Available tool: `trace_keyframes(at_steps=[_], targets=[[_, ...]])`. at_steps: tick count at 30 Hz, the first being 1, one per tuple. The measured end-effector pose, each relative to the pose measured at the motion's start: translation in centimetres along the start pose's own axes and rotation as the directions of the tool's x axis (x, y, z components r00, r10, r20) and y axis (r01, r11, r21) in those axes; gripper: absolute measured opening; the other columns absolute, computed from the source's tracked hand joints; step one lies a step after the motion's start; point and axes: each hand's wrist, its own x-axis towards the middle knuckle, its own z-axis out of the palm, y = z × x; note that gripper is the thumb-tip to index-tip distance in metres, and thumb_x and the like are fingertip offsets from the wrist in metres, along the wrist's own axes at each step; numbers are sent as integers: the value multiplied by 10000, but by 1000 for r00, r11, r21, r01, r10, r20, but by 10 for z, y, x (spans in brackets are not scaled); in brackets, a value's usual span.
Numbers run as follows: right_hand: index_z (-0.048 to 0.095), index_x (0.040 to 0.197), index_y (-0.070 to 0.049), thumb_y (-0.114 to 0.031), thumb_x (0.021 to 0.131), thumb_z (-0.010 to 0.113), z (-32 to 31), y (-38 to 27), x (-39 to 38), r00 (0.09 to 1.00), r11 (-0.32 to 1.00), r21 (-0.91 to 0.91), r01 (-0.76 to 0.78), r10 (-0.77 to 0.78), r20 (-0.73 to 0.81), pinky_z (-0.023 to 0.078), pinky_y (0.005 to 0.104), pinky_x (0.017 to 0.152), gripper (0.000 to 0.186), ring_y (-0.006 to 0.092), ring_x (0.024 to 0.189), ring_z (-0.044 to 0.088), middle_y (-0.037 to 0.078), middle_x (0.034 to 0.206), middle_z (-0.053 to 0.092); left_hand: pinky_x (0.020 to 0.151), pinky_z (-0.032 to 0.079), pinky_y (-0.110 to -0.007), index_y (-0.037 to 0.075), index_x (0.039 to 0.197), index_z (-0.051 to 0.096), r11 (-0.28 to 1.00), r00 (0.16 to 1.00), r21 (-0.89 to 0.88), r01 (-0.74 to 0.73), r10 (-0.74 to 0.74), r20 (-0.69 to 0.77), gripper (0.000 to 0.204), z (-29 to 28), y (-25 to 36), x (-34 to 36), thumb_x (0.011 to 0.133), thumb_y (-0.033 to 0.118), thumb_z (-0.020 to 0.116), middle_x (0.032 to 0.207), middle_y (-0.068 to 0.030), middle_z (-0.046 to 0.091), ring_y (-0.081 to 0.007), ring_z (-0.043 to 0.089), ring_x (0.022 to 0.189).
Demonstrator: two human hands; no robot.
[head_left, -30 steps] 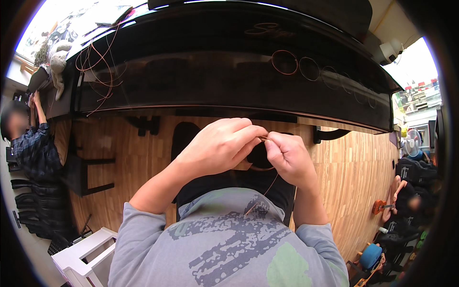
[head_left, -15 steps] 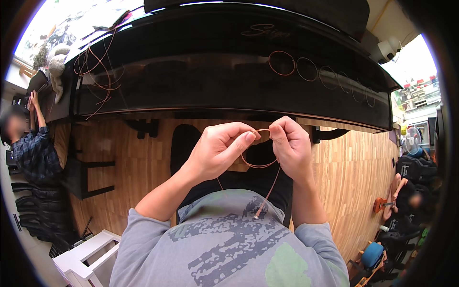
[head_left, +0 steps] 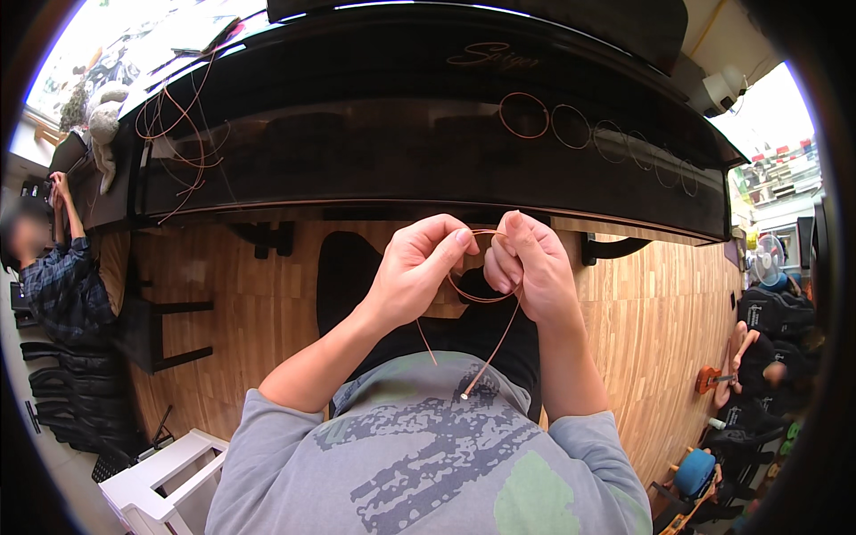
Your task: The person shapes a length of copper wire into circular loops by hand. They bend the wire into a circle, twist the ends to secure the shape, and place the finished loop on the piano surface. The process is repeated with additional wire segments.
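A copper-coloured guitar string (head_left: 481,300) is bent into a loop between my hands, above my lap. My left hand (head_left: 412,275) pinches the loop's left side between thumb and fingers. My right hand (head_left: 539,275) grips its right side, the thumb pointing up and the fingers curled in. Two ends of the string hang below the loop; the longer one slants down across my shirt to a small pale ball end. On the black piano (head_left: 321,165) ahead, several strings lie coiled in a row at the right, the leftmost a copper ring (head_left: 523,137).
Loose tangled strings (head_left: 198,166) lie on the piano's left part. A plush toy (head_left: 105,120) sits at the far left, near a person in a dark checked shirt (head_left: 67,285). White furniture (head_left: 147,490) stands at lower left. Another person holds a small orange-brown instrument (head_left: 709,380) at right.
Both hands have shifted slightly up, and the right fingers have curled further round the loop. The ball end has swung left and up, and the shorter end now hangs more to the right.
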Motion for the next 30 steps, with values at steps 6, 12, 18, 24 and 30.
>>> trace_keyframes(at_steps=[6,12,18,24,30], targets=[[516,766,-87,-302,996,521,1,-11,-2,993,994,-30,-105,103,-56,279,187,383,315,17,393,316,-80,502,372,621,458,-199,-21,920,652,999,998,11,53,-53,41,241,-5,7,-2,986,169,521,725,-16,616,-57,565,675],[463,738,-100,-264,1012,485,0,-11,-2,993,987,-109,-115,113,-28,271,185,365,320,28,384,315,-63,505,344,429,261,-146,14,942,662,986,996,142,-86,87,-1,244,-15,10,1,990,206,519,699,-5,641,21,396,498],[484,721,-94,-298,983,549,-2,-7,-1,995,989,-140,-38,25,-93,270,186,380,339,10,400,314,-78,504,375,496,362,-167,2,948,648,989,991,123,-86,71,115,242,-10,1,-2,970,222,550,761,-30,655,-20,501,580],[462,726,-108,-291,1005,501,3,-8,1,992,999,30,-17,20,-126,275,199,381,336,36,400,329,-61,508,347,669,484,-213,18,915,610,973,945,-130,192,-147,291,143,-17,0,-4,924,161,611,883,-59,647,-80,595,796],[424,710,-120,-302,1015,472,5,-8,2,984,987,161,-10,38,-172,298,210,389,359,66,402,365,-34,516,348,851,518,-295,31,898,602,953,917,-292,-78,183,354,133,-3,-24,-6,818,-12,700,983,-123,652,-195,637,969]])
